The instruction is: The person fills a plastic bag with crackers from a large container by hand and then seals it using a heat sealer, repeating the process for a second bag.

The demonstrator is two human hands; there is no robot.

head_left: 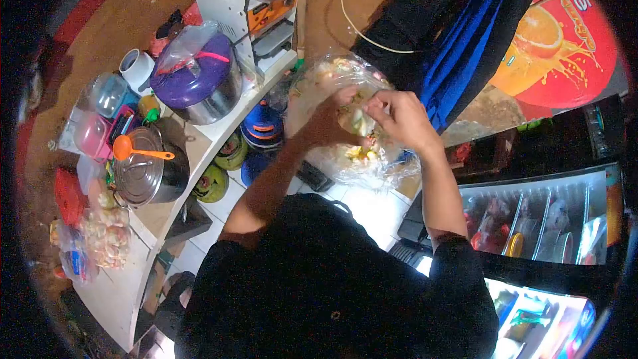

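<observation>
A large clear plastic bag (332, 156) hangs in front of me, with several small packets (359, 153) in white, yellow and red showing through it. My left hand (329, 119) is at the bag, its fingers curved round a small pale packet (357, 119) with green and red bits. From the right, my right hand (402, 113) reaches to the same packet, thumb and fingertips pinched together at its upper edge. What exactly is inside the packet cannot be made out.
On the white counter (212, 133) at left stand a steel pot with a purple lid (199, 70) and a glass-lidded pot (143, 166) bearing an orange ladle (139, 149). Blue cloth (465, 33) hangs ahead; a lit display fridge (531, 219) stands at right.
</observation>
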